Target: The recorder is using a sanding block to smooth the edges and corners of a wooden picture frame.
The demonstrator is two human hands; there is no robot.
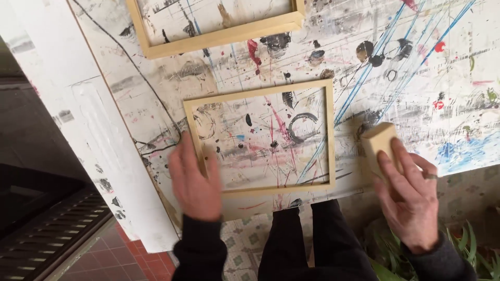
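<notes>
Left hand (pixel 194 179) flat, fingers spread wide, pressing on the near-left corner of the small wooden frame (pixel 329 130). Not closed round anything; a bit blurred. Right hand (pixel 409 200) wrapped over a pale sanding block (pixel 378 140), fingers closed on its top, just right of the frame and apart from it.

Frame lying flat on the paint-splashed worktable (pixel 416 78), near the front edge. Looks like sanding work on the frame. Best done with a firm press from the flat hand, so no sliding. Best to keep the block flat on the wood, along the strip and not across it. Soft at the corners, so no rounding off.

Not much room in front: table edge right below the frame, dark trouser legs (pixel 307 239) under it. Easy to push the frame off there. More open table to the right. Second wooden frame (pixel 224 36) up at the back, well apart. White board (pixel 88 130) down the left side, close to the pressing hand.
</notes>
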